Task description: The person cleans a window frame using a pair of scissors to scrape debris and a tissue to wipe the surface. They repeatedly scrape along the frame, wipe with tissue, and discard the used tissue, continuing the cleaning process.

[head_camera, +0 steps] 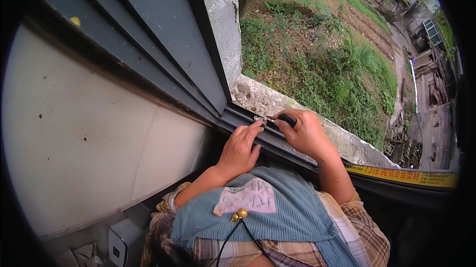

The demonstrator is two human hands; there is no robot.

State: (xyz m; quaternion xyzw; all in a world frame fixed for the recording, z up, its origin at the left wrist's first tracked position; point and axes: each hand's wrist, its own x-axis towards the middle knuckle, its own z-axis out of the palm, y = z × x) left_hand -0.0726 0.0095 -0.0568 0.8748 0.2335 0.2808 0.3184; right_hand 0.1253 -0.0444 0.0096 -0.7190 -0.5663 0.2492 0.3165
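Observation:
My right hand (308,133) grips the black handle (287,120) of a small tool with a thin tip, which points left. The tip meets a small, crumpled, whitish clear piece (261,119) at the dark metal window track (273,136). My left hand (238,150) reaches over the track with its fingertips on that piece and its thumb held apart. Whether the left fingers pinch the piece or only press on it, I cannot tell. Too little of the tool's tip shows to name its kind.
Outside the track runs a rough concrete sill (260,96), with a weedy slope (316,70) beyond. Dark grey window panels (163,25) rise at upper left, above a pale spotted panel (85,118). A yellow sticker (401,175) with writing lies along the frame at right.

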